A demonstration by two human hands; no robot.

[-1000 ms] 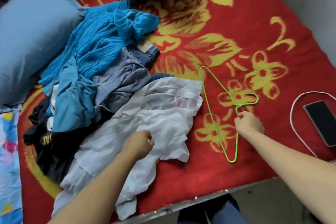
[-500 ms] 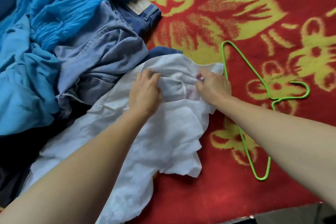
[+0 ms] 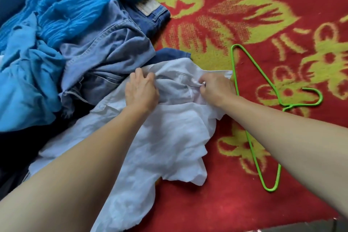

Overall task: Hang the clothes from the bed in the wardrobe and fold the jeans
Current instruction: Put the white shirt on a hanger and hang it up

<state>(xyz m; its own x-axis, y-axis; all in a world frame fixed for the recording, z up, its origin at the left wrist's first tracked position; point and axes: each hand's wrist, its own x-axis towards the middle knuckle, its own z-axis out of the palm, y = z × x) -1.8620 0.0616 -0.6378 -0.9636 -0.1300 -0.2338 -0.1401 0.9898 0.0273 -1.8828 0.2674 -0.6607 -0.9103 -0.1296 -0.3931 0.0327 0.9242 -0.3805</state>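
A crumpled white shirt lies on the red bed cover, its collar end toward the far side. My left hand grips the shirt's collar on the left, fingers curled into the cloth. At the collar's right end my right hand pinches the fabric. A green wire hanger lies flat on the cover just right of the shirt, hook pointing right. Light blue jeans lie bunched behind the shirt, with darker jeans beyond them.
Bright blue garments are heaped at the far left, over a dark garment. The red and yellow flowered bed cover stretches to the right. The bed's near edge shows at the bottom right.
One second ago my right hand was at the hanger's neck and my left lay low on the shirt. Both hands have since moved to the shirt's collar and the view has closed in.
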